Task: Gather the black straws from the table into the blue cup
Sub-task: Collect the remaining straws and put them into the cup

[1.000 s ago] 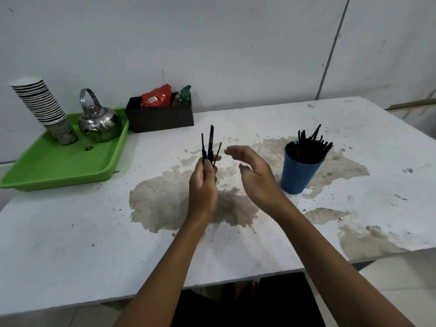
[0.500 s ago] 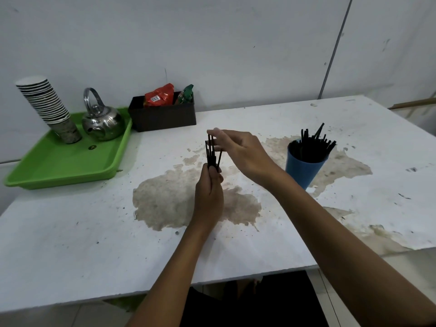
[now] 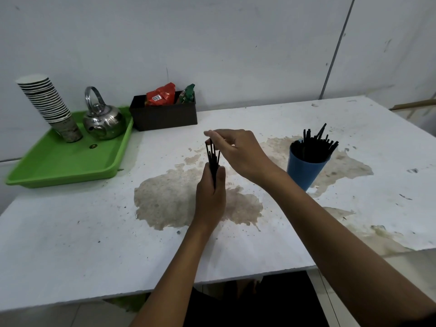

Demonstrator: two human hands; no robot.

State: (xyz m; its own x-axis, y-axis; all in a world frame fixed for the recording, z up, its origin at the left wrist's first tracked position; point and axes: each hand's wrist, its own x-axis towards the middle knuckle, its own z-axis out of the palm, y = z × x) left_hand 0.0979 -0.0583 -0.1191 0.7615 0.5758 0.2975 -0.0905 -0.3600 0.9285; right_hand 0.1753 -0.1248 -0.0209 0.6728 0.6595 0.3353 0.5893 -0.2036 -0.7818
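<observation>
Head view of a white, stained surface (image 3: 70, 244) against a pale wall. Centre: the left hand (image 3: 210, 197) is clenched round the lower part of a small bundle of thin black plastic straws (image 3: 212, 159), held upright above a large brown stain (image 3: 169, 201); the straw tops fan out slightly above the fist. The right hand (image 3: 238, 153) reaches in from the right, with its thumb and forefinger pinching at the upper ends of the bundle; its other fingers are loosely curved behind. Whether the pinch closes on one straw or on several cannot be told.

Right of the hands, well apart from the bundle: a tapered blue plastic cup (image 3: 304, 172) stands upright on the surface, at the edge of a second stain. It holds many more black straws (image 3: 313, 145), which lean at differing angles and project above the rim.

Far left: a shallow green plastic tray (image 3: 70, 166) carries a tilted stack of striped paper cups (image 3: 47, 105) and, just beside it, a round polished metal kettle (image 3: 103, 121) with an arched handle. Next to the tray, against the wall, a dark rectangular open box (image 3: 165, 116) contains a red foil packet (image 3: 160, 94) and a green packet (image 3: 188, 93).
</observation>
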